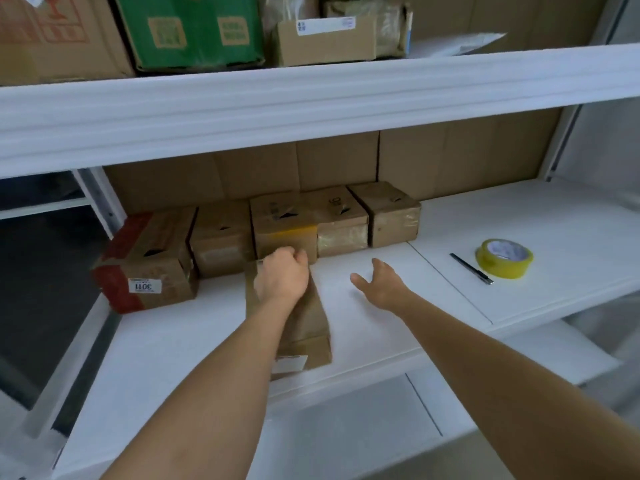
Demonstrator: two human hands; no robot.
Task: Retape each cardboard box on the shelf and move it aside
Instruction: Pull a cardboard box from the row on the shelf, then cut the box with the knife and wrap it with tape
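Note:
A long brown cardboard box (308,323) lies lengthwise on the white shelf (381,306), in front of a row of several taped boxes (343,216). My left hand (282,273) grips the far end of this box, fingers curled over its top edge. To its right, my right hand (379,284) hovers over the bare shelf with fingers relaxed, holding nothing. A roll of yellow tape (504,258) and a dark pen-like cutter (471,269) lie on the shelf at the right.
A box with red tape and a "3011" label (149,265) sits at the row's left end. Cardboard sheets (450,157) line the back wall. The upper shelf (311,105) carries a green box (194,29) and more cartons.

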